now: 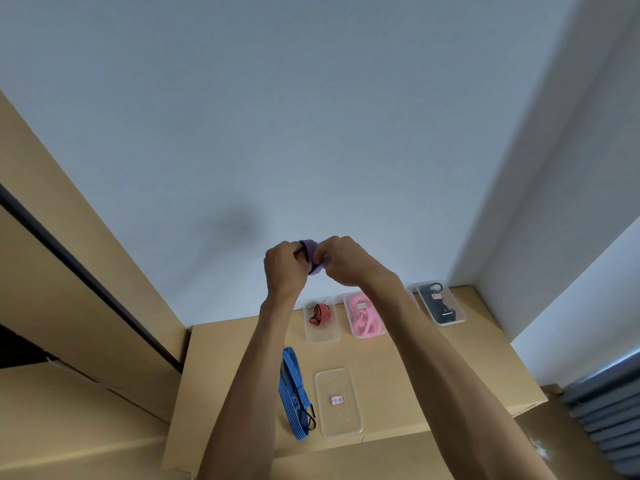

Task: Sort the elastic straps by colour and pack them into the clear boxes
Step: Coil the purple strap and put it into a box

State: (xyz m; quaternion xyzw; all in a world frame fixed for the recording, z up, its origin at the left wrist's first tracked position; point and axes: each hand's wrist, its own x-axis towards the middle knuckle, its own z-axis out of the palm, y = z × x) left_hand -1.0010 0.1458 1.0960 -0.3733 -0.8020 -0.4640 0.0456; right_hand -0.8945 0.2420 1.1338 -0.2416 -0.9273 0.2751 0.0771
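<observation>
A: Where was the purple strap (313, 257)?
B: Up in the air over the far boxes, left hand (284, 266) and right hand (344, 259) both curled tight round it.

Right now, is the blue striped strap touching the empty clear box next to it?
Apart. The head view shows a strip of bare cardboard between the blue striped strap and the empty clear box.
</observation>
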